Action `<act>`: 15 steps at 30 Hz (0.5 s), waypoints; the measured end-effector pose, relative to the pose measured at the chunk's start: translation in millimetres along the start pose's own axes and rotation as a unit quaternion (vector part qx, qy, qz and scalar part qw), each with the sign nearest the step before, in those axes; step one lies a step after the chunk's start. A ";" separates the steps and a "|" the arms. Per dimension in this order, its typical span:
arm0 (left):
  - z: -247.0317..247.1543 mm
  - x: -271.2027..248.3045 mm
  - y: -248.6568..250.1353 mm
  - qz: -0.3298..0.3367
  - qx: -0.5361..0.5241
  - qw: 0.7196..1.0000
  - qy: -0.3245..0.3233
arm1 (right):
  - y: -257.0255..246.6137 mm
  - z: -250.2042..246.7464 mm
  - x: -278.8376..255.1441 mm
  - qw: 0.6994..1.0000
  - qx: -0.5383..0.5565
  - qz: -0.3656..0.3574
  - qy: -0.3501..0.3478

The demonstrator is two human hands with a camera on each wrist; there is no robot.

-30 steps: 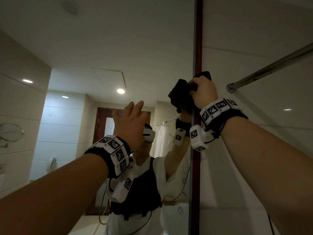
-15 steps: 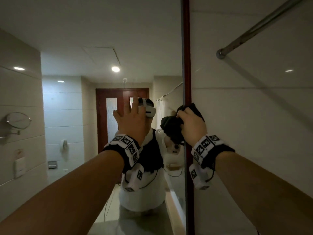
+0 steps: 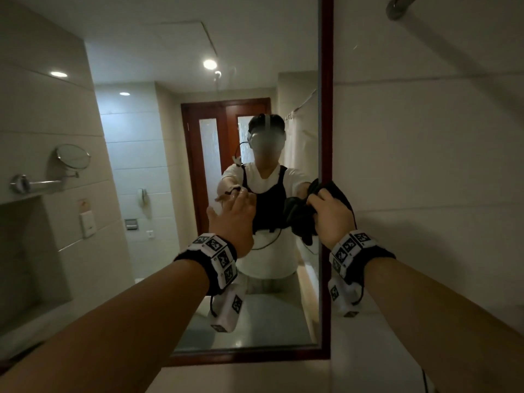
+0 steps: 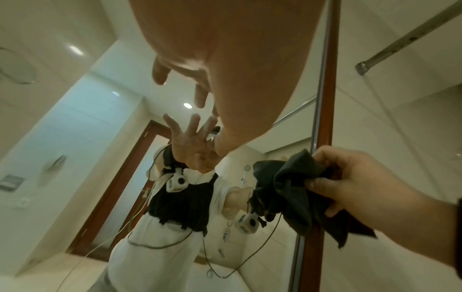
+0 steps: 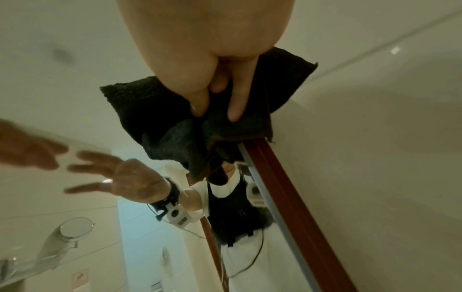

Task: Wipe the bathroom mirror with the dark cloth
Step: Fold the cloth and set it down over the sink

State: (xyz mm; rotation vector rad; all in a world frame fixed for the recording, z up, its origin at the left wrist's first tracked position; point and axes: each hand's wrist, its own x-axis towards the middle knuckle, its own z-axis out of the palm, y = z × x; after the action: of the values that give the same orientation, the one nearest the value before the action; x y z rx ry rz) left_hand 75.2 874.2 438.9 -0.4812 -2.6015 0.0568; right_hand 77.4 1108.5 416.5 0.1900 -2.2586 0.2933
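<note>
Pale tiled bathroom walls surround a mirror (image 3: 255, 66) with a dark red wooden frame (image 3: 325, 137), and everything is placed relative to that frame's right-hand upright.

Nearest the viewer, two bare forearms reach forward, each wearing a black wristband with white coded tags.

The right hand (image 3: 333, 218) is at the upright, about midway up it, fingers curled round a bunched dark cloth (image 3: 300, 219). The cloth lies against the glass and laps over the upright onto the wall side; in the right wrist view, a thumb and finger press into its folds, and a loose corner hangs free.

The left hand (image 3: 236, 219) is well to the left of the upright, over the middle of the glass. Its fingers are straight and spread, holding nothing; the left wrist view shows the fingertips very near their own reflection, but whether they touch the glass cannot be told.

Farther off, right of the upright and high on the wall, a metal rail (image 3: 397, 8) juts out. Far left of the upright, a round shaving mirror (image 3: 74, 156) on an arm is fixed to the tiles.

Deepest in the glass is the reflection of a person in a white shirt and dark vest, with a red-brown door (image 3: 224, 154) behind.
</note>
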 end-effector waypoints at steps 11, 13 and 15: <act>19.0 -92.6 -40.0 -0.095 -0.368 0.909 -0.174 | -75.6 16.2 -65.2 0.964 0.241 0.095 -0.055; 12.3 -117.9 -41.1 -0.106 -0.443 0.873 -0.174 | -114.8 12.5 -75.5 0.935 0.316 0.134 -0.088; 3.1 -144.3 -49.8 -0.099 -0.516 0.836 -0.157 | -155.6 9.6 -87.1 0.911 0.363 0.158 -0.114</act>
State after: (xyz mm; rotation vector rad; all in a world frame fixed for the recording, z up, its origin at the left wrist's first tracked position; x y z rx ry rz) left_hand 175.5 777.7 376.1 -0.5662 -2.7731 -1.5129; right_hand 162.7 959.7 366.9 0.2496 -2.2999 1.3476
